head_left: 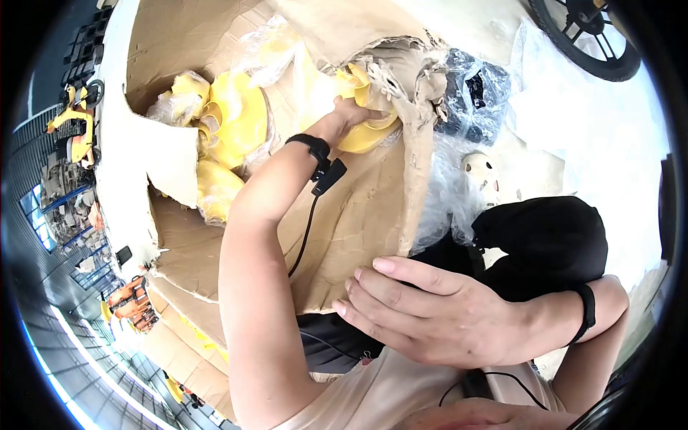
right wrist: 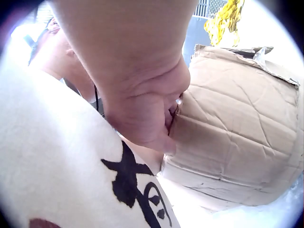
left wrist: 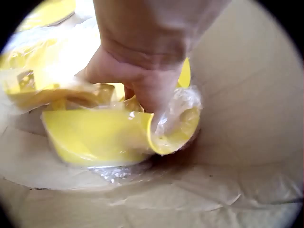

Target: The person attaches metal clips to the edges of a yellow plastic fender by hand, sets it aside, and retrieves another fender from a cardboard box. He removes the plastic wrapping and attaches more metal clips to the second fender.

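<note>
In the head view my left hand (head_left: pixel 351 118) reaches deep into a big cardboard box (head_left: pixel 358 222) and grips a curved yellow plastic part (head_left: pixel 369 136). The left wrist view shows that hand (left wrist: pixel 142 71) dipping behind the curled yellow wall (left wrist: pixel 99 137), its fingertips hidden. Clear wrap (left wrist: pixel 178 107) clings around the part. My right hand (head_left: pixel 444 315) is held before my body by the box's near edge, holding nothing, fingers loosely extended. In the right wrist view the right hand (right wrist: pixel 147 114) overlaps the box's outer wall (right wrist: pixel 232 123).
More wrapped yellow parts (head_left: pixel 240 118) lie on the left inside the box. The box rim is torn (head_left: pixel 423 79). Beyond it lie a dark plastic-wrapped bundle (head_left: pixel 476 97) and loose clear film (head_left: pixel 444 186). A wheel (head_left: pixel 588 36) stands at the upper right.
</note>
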A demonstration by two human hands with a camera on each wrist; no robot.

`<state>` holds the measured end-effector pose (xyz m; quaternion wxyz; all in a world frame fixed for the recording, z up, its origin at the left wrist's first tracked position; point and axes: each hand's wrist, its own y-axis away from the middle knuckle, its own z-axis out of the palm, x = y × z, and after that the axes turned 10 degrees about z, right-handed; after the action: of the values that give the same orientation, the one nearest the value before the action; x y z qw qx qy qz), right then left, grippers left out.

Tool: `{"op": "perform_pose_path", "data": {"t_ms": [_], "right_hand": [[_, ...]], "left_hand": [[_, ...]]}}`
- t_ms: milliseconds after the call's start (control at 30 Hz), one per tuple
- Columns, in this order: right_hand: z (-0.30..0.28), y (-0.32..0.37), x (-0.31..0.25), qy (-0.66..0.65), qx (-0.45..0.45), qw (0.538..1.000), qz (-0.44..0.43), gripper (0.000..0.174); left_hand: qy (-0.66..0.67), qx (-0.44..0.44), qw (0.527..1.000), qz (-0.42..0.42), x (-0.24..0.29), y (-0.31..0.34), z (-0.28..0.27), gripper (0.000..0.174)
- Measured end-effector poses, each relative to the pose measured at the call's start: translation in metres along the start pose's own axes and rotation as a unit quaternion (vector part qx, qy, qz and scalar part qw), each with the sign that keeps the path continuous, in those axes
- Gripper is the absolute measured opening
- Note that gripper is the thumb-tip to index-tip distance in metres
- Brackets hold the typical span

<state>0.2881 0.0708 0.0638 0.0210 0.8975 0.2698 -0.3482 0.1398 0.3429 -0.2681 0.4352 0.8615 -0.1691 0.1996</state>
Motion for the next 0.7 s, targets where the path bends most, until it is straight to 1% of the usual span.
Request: {"op": "perform_pose_path", "data": {"t_ms": [33, 67, 100, 133, 167, 200, 367, 467, 500, 533, 567, 600, 633, 700], "right_hand": [[0.001, 0.0, -0.001, -0.006, -0.002, 1.0, 0.001, 0.053], [0.002, 0.001, -0.001, -0.008, -0.003, 1.0, 0.003, 0.053], [0.003, 0.001, -0.002, -0.007, 0.001, 1.0, 0.004, 0.052], [0.003, 0.001, -0.002, -0.005, 0.005, 1.0, 0.003, 0.052], [0.004, 0.0, -0.002, -0.007, 0.003, 1.0, 0.003, 0.052], [0.004, -0.001, -0.002, -0.004, 0.009, 1.0, 0.005, 0.051], [0.004, -0.002, -0.002, -0.001, 0.019, 1.0, 0.007, 0.051], [0.003, -0.004, -0.001, -0.001, 0.023, 1.0, -0.002, 0.05], [0.005, -0.004, -0.001, 0.005, 0.032, 0.999, 0.002, 0.05], [0.006, -0.005, -0.001, 0.013, 0.043, 0.999, 0.005, 0.05], [0.004, -0.006, -0.001, 0.011, 0.05, 0.999, 0.002, 0.05], [0.001, -0.007, -0.001, 0.038, 0.036, 0.999, 0.008, 0.048], [-0.002, -0.007, -0.002, 0.066, 0.023, 0.997, 0.014, 0.047], [-0.005, -0.006, -0.001, 0.061, 0.027, 0.998, 0.007, 0.049]], "left_hand": [[-0.045, 0.017, 0.998, 0.044, -0.01, -0.009, 0.005, 0.09], [-0.007, 0.011, 1.0, 0.018, -0.017, -0.02, 0.01, 0.082], [-0.007, 0.009, 1.0, 0.018, -0.004, -0.009, 0.008, 0.082], [0.034, 0.046, 0.998, 0.023, 0.021, 0.012, 0.0, 0.079], [0.076, 0.083, 0.993, 0.025, 0.034, 0.026, -0.003, 0.077], [0.099, 0.088, 0.991, 0.023, 0.032, 0.023, -0.003, 0.075], [0.217, 0.053, 0.975, 0.021, -0.012, -0.006, -0.009, 0.066], [0.248, 0.026, 0.968, 0.022, -0.03, -0.011, -0.033, 0.061], [0.247, 0.015, 0.969, 0.021, -0.037, -0.011, -0.047, 0.059], [0.236, 0.015, 0.972, -0.016, -0.025, 0.006, -0.062, 0.059], [0.222, 0.016, 0.974, -0.052, 0.001, 0.032, -0.083, 0.058], [0.198, 0.001, 0.977, -0.076, 0.027, 0.06, -0.101, 0.061], [0.191, 0.005, 0.979, -0.077, 0.027, 0.07, -0.111, 0.061], [0.091, 0.059, 0.993, -0.052, 0.029, 0.089, -0.135, 0.059]]}}
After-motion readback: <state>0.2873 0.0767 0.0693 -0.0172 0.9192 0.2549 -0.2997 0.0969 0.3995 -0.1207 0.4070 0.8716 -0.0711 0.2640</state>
